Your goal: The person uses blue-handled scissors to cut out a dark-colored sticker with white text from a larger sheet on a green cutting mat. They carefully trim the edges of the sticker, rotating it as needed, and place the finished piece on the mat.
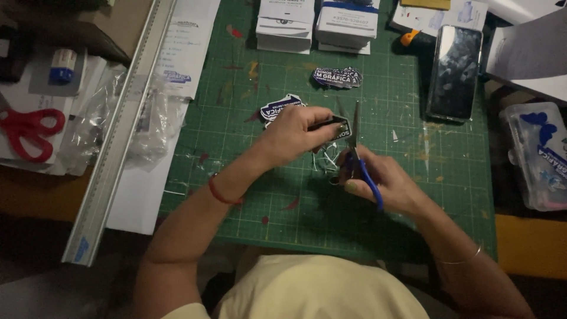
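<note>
My left hand [292, 133] pinches a small dark sticker with white edging [338, 126] over the green cutting mat [390, 177]. Blue-handled scissors [361, 159] sit in my right hand [384, 183], their blades pointing up along the sticker's right edge. Thin white paper trimmings [326, 159] lie on the mat just below the sticker. Another uncut sticker piece [277, 107] rests behind my left hand. A stack of finished dark stickers [338, 77] lies farther back on the mat.
A phone [455, 72] lies face up at the mat's right. White boxes [316, 23] stand at the back. A long metal ruler [121, 127], clear plastic bags [147, 118] and red scissors [26, 130] are at the left. A clear plastic box [540, 153] sits right.
</note>
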